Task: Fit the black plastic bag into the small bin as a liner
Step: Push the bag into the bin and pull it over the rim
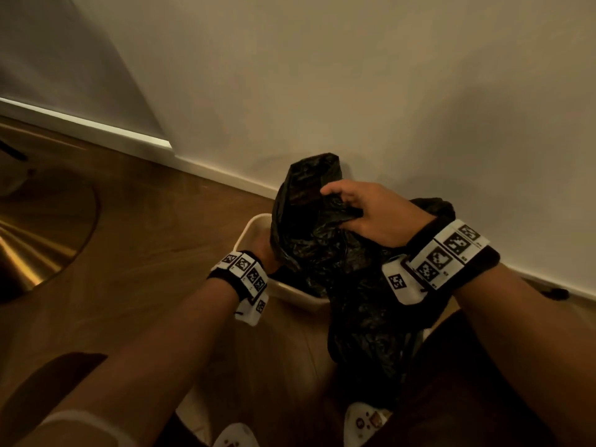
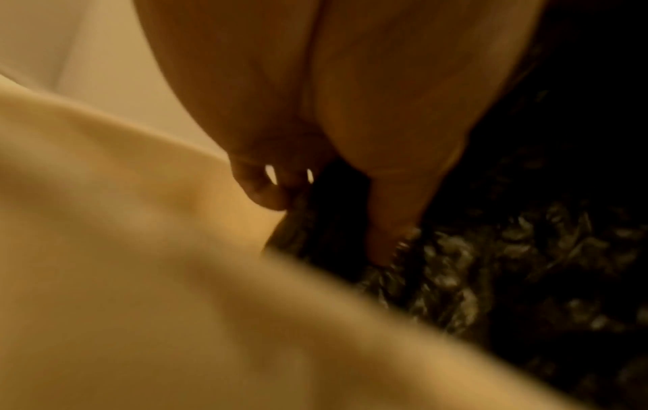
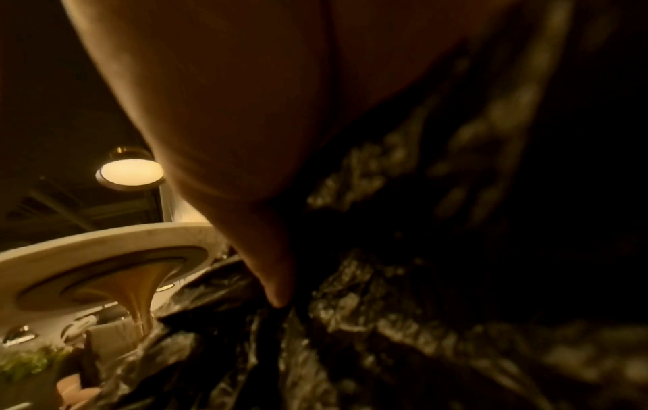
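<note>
Above the bin's right half, the right hand [image 1: 374, 214] grips a bunched fold of the black plastic bag [image 1: 325, 240], thumb and curled fingers closed on the crinkled film; the right wrist view shows the thumb [image 3: 277, 288] pressed down into the folds. Down on the left, the left hand [image 1: 267, 253] reaches inside the small bin [image 1: 254, 225], between its pale inner wall and the bag. From the head view most of this hand is hidden by the plastic. The left wrist view shows its fingers [image 2: 389, 222] pointing down along the wall, fingertips touching the black film; whether they pinch it or only press against it cannot be told through the blur.

The bag stands partly in the bin: one crumpled peak rises over the far rim, a lower part lies inside, and a long loose stretch spills over the near right rim and hangs toward the person's knees. The bin, cream-coloured with rounded corners, sits on the wooden floor [image 1: 154, 253] close to the white skirting board [image 1: 225, 174] and the pale wall [image 1: 354, 91]. Both wrists carry black bands with white marker tags. At far left, a shiny brass-coloured round base [image 1: 35, 246] rests on the floor, well apart from the bin.
</note>
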`<state>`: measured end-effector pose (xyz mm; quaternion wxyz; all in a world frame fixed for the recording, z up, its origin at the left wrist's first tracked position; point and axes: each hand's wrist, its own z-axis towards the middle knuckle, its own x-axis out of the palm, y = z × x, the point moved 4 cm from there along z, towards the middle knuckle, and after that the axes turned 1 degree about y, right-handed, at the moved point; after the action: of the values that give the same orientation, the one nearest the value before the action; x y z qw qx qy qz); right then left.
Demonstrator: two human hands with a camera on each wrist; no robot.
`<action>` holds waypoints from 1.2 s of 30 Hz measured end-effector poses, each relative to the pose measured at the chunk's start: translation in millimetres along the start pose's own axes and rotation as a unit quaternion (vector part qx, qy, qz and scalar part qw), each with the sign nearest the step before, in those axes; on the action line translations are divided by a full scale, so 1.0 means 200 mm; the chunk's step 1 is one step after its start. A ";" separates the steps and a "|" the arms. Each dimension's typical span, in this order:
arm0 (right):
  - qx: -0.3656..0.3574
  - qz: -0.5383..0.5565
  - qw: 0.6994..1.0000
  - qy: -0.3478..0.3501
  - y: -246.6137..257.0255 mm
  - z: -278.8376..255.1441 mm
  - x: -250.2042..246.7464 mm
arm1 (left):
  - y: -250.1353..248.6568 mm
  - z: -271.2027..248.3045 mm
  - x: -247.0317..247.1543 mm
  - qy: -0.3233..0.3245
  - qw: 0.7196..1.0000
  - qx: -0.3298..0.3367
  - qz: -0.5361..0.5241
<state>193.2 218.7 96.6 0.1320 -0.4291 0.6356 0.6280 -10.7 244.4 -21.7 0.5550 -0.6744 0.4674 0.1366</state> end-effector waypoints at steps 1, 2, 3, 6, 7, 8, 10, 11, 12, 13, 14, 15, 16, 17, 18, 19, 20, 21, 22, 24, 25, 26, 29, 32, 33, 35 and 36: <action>0.008 0.000 1.000 0.001 -0.02 0.00 0.01 | 0.06 0.05 0.02 -0.013 1.000 0.022 -0.002; 0.016 -0.002 1.000 0.004 -0.04 -0.01 0.03 | 0.10 0.06 0.00 -0.018 0.999 0.035 0.005; 0.021 -0.009 1.000 0.008 -0.06 -0.01 0.05 | 0.13 0.06 0.00 0.002 0.999 0.045 -0.010; 0.036 -0.048 0.998 0.012 -0.11 0.00 0.10 | 0.09 0.01 -0.11 0.100 0.994 0.003 -0.050; 0.039 -0.053 0.998 0.009 -0.12 0.00 0.10 | 0.07 0.00 -0.19 0.103 0.990 -0.016 -0.099; 0.038 -0.053 0.998 0.003 -0.12 0.01 0.10 | 0.06 -0.01 -0.27 0.088 0.978 -0.028 -0.186; 0.027 -0.046 0.999 -0.008 -0.10 0.02 0.09 | 0.04 -0.04 -0.42 0.031 0.940 -0.048 -0.336; 0.019 -0.038 0.999 -0.011 -0.08 0.03 0.09 | 0.03 -0.04 -0.44 0.020 0.921 -0.057 -0.385; 0.011 -0.027 1.000 -0.011 -0.05 0.04 0.10 | 0.00 -0.05 -0.45 0.037 0.921 -0.066 -0.381; 0.002 -0.016 1.000 -0.008 -0.03 0.06 0.11 | -0.04 -0.06 -0.43 0.061 0.939 -0.063 -0.333; -0.009 -0.007 1.000 -0.003 0.00 0.07 0.13 | -0.07 -0.05 -0.40 0.077 0.959 -0.052 -0.266; -0.020 0.000 1.000 0.002 0.02 0.08 0.14 | -0.09 -0.04 -0.37 0.086 0.975 -0.034 -0.203; -0.025 0.006 1.000 0.009 0.04 0.09 0.14 | -0.08 -0.03 -0.35 0.082 0.985 -0.023 -0.152; -0.020 0.007 1.000 0.020 0.04 0.08 0.13 | -0.06 -0.01 -0.35 0.078 0.989 -0.015 -0.128; -0.006 0.006 0.999 0.035 0.04 0.07 0.12 | -0.03 -0.01 -0.35 0.072 0.989 -0.012 -0.125; 0.013 0.004 0.999 0.050 0.02 0.05 0.10 | 0.01 -0.02 -0.37 0.064 0.990 -0.012 -0.125; 0.031 0.000 0.997 0.064 -0.01 0.03 0.08 | 0.06 -0.02 -0.39 0.058 0.992 -0.018 -0.113; 0.050 -0.005 0.996 0.078 -0.05 0.01 0.06 | 0.13 -0.03 -0.43 0.048 0.994 -0.026 -0.090; 0.069 -0.017 0.994 0.089 -0.10 -0.01 0.05 | 0.21 -0.04 -0.47 0.037 0.996 -0.042 -0.064; 0.112 -0.058 0.987 0.099 -0.22 -0.03 0.04 | 0.37 -0.06 -0.55 0.013 0.997 -0.074 -0.021; 0.137 -0.083 0.982 0.100 -0.29 -0.04 0.03 | 0.43 -0.07 -0.60 -0.002 0.996 -0.089 -0.007; 0.162 -0.100 0.977 0.094 -0.34 -0.04 0.02 | 0.48 -0.07 -0.65 -0.012 0.994 -0.106 0.001; 0.196 -0.075 0.977 0.038 -0.41 -0.05 -0.02 | 0.46 -0.10 -0.77 -0.036 0.994 -0.098 -0.043; 0.168 -0.034 0.985 -0.019 -0.32 -0.05 -0.09 | 0.16 -0.16 -0.89 -0.140 0.986 0.030 -0.081; 0.157 -0.023 0.987 -0.028 -0.29 -0.05 -0.11 | 0.02 -0.20 -0.90 -0.169 0.979 0.082 -0.083; 0.141 0.007 0.990 -0.032 -0.23 -0.04 -0.12 | -0.22 -0.25 -0.81 -0.147 0.972 0.166 -0.079; 0.135 0.014 0.990 -0.025 -0.21 -0.04 -0.11 | -0.29 -0.25 -0.71 -0.103 0.974 0.195 -0.048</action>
<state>239.2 227.2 85.6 0.1954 -0.3828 0.7169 0.5489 -56.8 266.3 131.3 0.7270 -0.5573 0.3920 0.0848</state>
